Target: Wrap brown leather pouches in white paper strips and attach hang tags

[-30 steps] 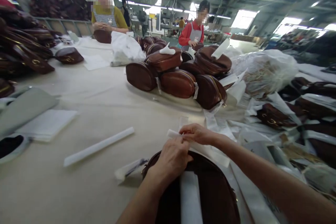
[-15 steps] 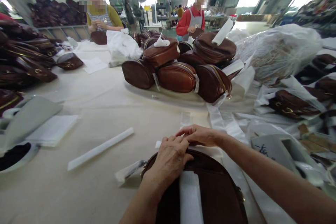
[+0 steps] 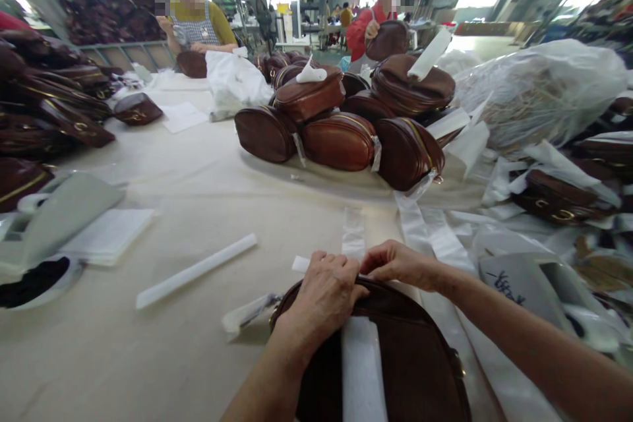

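Note:
A dark brown leather bag (image 3: 415,349) with a rounded top lies in front of me, cut off by the lower edge of the view. Down its middle runs a white wrapped strip (image 3: 363,369). My left hand (image 3: 329,290) is closed over the bag's far rim, thumb on the near face. Beside it, my right hand (image 3: 398,265) has its fingers bent and pinched at the same rim; the fingertips are partly hidden. A zip-pull in a clear wrapper (image 3: 250,315) sticks out at the bag's left side.
Several brown bags (image 3: 339,142) are piled ahead. A white strip (image 3: 198,270) lies on the table (image 3: 188,356) at left, near a grey tape dispenser (image 3: 74,211). Another dispenser (image 3: 514,283) stands at right, below a big plastic-wrapped bundle (image 3: 544,99). Two co-workers stand across the table.
My right hand's fingers have drawn back from over the left hand to the rim just right of it. The left hand keeps its place. The co-worker in red has raised a brown bag.

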The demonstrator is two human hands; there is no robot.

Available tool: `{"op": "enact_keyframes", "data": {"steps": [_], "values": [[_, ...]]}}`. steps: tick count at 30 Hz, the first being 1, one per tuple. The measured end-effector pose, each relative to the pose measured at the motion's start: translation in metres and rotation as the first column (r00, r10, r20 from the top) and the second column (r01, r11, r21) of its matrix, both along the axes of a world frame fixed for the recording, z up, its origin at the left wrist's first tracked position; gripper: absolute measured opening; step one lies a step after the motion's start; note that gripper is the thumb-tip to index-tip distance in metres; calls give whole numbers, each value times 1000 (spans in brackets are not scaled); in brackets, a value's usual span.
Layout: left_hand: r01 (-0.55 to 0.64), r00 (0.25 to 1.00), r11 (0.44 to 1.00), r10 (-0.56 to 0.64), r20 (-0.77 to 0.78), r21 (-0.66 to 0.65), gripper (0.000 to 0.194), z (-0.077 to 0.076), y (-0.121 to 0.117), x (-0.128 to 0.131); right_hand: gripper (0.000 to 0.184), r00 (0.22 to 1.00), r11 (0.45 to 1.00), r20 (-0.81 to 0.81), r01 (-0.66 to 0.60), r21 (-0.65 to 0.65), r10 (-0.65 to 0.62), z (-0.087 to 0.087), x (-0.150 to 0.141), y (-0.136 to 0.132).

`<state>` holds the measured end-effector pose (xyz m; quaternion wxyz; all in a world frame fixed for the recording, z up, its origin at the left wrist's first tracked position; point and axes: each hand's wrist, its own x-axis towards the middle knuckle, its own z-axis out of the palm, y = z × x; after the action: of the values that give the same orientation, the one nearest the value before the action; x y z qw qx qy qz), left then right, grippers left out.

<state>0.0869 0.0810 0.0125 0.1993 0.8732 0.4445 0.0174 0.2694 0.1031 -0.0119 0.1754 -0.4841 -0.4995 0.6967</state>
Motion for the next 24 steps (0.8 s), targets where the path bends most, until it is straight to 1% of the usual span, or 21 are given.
{"op": "enact_keyframes", "data": {"steps": [3,5,7,9,11,13,15,17,19,21,24], "values": [[4,1000,1000,-4,-5,-21,20,1,1,1,18,997,999,65,31,-20,-29,3,1,1],[16,1000,999,-16,-8,-33,20,-1,2,1,17,984,995,150,99,0,-98,2,2,4],[28,999,999,-29,-19,-40,18,-4,4,2,18,950,979,236,198,54,-206,-2,1,9],[27,999,999,-29,-31,-43,19,-8,4,2,28,907,957,307,275,88,-289,-9,-3,16],[16,999,999,-17,-29,-38,20,-11,4,2,34,872,944,363,318,89,-328,-16,-11,20],[1,1000,999,-2,-15,-34,19,-14,4,1,34,856,934,378,345,89,-352,-21,-21,23],[-6,1000,999,5,-5,-35,19,-14,3,1,30,862,927,344,362,99,-373,-21,-30,23],[-11,1000,999,10,-10,-46,20,-13,4,1,27,882,924,276,367,107,-382,-17,-34,22],[-17,1000,998,16,-17,-54,22,-13,4,1,25,900,919,193,374,124,-392,-10,-34,19],[-28,1000,998,27,-10,-55,23,-13,5,0,27,902,905,119,394,163,-414,0,-31,13],[-41,999,997,42,14,-61,24,-16,6,-1,30,901,879,37,411,242,-432,15,-27,-7]]}}
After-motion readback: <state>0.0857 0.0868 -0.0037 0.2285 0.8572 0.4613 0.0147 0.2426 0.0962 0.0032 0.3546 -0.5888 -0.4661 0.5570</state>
